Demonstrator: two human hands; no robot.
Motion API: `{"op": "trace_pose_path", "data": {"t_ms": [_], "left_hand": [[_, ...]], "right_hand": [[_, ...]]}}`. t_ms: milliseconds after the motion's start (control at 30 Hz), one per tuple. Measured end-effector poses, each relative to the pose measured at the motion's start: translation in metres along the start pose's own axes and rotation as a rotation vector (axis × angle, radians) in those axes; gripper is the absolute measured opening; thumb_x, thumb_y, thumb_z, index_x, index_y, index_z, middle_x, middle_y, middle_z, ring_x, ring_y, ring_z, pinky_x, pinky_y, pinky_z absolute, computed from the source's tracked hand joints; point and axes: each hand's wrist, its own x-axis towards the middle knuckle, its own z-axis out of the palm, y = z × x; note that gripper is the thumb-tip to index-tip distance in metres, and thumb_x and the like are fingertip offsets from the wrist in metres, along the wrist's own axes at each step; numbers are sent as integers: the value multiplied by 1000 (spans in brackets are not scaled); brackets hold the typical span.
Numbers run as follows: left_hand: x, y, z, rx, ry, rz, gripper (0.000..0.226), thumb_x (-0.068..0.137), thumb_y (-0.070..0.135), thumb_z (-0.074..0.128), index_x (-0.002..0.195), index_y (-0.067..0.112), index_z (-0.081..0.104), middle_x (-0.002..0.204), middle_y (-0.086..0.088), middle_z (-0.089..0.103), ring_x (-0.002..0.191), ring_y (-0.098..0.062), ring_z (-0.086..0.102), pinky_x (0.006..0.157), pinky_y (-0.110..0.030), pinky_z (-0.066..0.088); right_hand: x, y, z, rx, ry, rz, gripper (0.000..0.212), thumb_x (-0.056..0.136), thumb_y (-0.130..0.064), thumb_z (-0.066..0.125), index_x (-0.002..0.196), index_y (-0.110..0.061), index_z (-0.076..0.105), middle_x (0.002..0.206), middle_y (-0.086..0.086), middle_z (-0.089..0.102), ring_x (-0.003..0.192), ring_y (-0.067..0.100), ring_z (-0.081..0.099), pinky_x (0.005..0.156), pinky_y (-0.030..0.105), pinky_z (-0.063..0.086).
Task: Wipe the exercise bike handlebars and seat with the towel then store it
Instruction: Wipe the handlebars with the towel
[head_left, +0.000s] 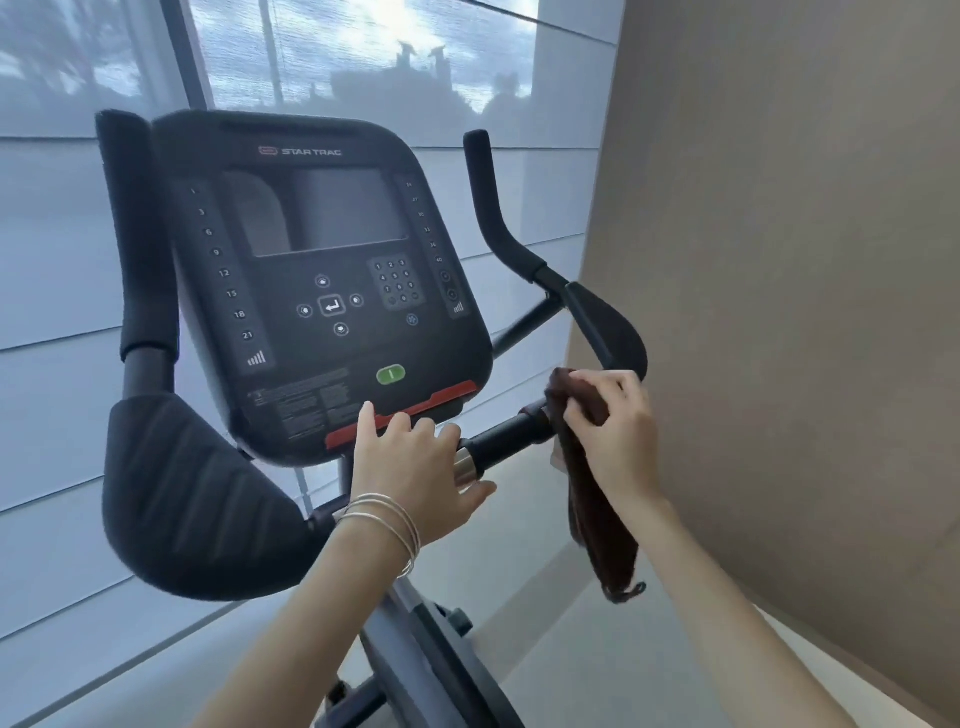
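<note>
A dark brown towel (597, 514) is wrapped over the right end of the bike's black handlebar (506, 439), its tail hanging down. My right hand (615, 431) presses and grips the towel against the bar just below the right elbow pad (608, 327). My left hand (415, 467), with thin bangles on the wrist, rests on the bar near its silver sensor ring, fingers curled loosely over it under the console. The seat is out of view.
The black console (317, 280) with a green button stands in front. A large left elbow pad (192, 499) juts toward me, and upright grips rise at left (135, 234) and right (483, 192). A beige wall (779, 260) is close on the right, a window behind.
</note>
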Motion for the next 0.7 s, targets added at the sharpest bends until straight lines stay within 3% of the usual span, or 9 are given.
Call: {"op": "trace_pose_path", "data": {"t_ms": [67, 167, 333, 467, 567, 700], "left_hand": [[6, 7, 0, 5, -5, -5, 58, 81, 73, 36, 112, 27, 52, 111, 6, 61, 113, -22, 52, 115, -54, 14], [13, 14, 1, 3, -3, -7, 53, 82, 72, 37, 108, 28, 52, 108, 7, 61, 111, -22, 52, 115, -54, 14], [15, 16, 7, 27, 34, -27, 47, 81, 70, 39, 103, 31, 51, 101, 9, 62, 106, -20, 54, 114, -51, 18], [12, 14, 10, 29, 91, -16, 47, 80, 69, 41, 106, 32, 52, 97, 9, 64, 99, -19, 57, 110, -45, 29], [11, 14, 10, 23, 112, -17, 46, 80, 68, 43, 108, 32, 52, 94, 9, 63, 96, -19, 58, 101, -40, 36], [10, 14, 10, 5, 131, -18, 44, 82, 65, 41, 111, 32, 48, 97, 9, 62, 95, -18, 58, 91, -34, 38]], "right_hand": [[21, 26, -4, -20, 42, 141, 23, 83, -16, 64, 106, -17, 66, 104, 6, 58, 97, 30, 57, 81, 30, 47], [29, 38, -7, -25, 54, 183, 24, 83, -14, 63, 106, -17, 66, 103, 6, 56, 96, 30, 55, 83, 34, 47], [-14, -3, 2, 119, -20, -17, 26, 80, -12, 67, 106, -13, 66, 104, 6, 58, 95, 23, 55, 85, 26, 48], [-21, -4, 3, 132, -82, -115, 28, 81, -25, 64, 107, -16, 66, 105, 6, 62, 96, 17, 55, 90, 20, 48], [7, 14, -2, 70, -45, -4, 23, 79, -17, 67, 102, -17, 68, 100, 1, 57, 92, 19, 53, 83, 10, 40], [47, 38, -9, -47, -40, 158, 23, 84, -20, 65, 106, -18, 67, 104, 6, 57, 97, 26, 53, 77, 26, 44]]}}
